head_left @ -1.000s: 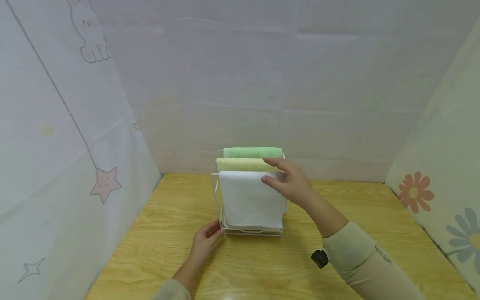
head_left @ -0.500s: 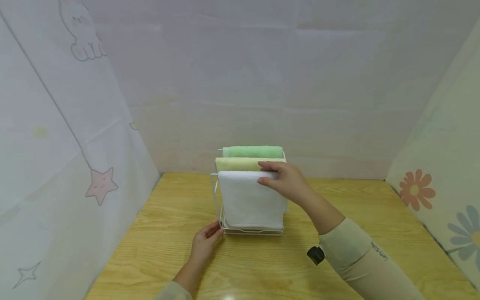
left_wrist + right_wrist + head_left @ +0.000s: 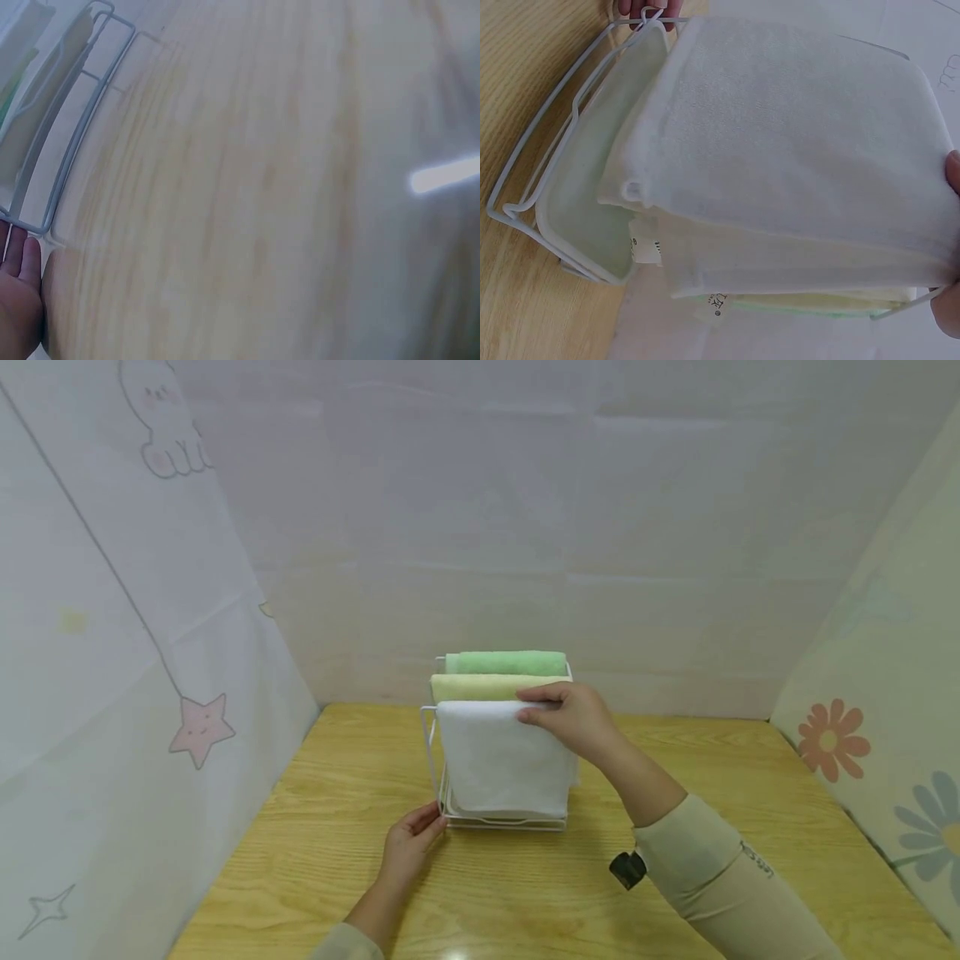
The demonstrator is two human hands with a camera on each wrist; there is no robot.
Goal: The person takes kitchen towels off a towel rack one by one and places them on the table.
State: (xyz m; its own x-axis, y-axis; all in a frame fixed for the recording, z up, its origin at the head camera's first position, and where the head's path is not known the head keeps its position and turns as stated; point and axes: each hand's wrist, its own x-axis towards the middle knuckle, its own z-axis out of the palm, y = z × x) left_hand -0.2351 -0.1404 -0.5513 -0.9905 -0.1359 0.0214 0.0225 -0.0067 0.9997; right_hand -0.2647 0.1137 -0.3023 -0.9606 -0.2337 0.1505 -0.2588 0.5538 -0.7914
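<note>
A white wire rack (image 3: pixel 506 828) bears three small towels over its bars. The white towel (image 3: pixel 498 764) hangs in front, the yellow towel (image 3: pixel 472 687) behind it, and the green towel (image 3: pixel 510 662) farthest back. My left hand (image 3: pixel 407 847) pinches the rack's lower front left corner. At the white towel's top right end, my right hand (image 3: pixel 581 722) pinches the cloth, thumb in front and fingers behind. The right wrist view shows the thumb (image 3: pixel 952 171) at the towel's edge; the fingertips behind are hidden.
A pale tray (image 3: pixel 585 180) lies in the rack's base under the towels. The rack stands on a wooden table (image 3: pixel 300 852). Printed cloth walls (image 3: pixel 450 527) enclose the table at the back and both sides.
My right hand has moved slightly down and left, and its thumb and fingers have come together on the white towel's top right end. The left hand stays at the rack's corner.
</note>
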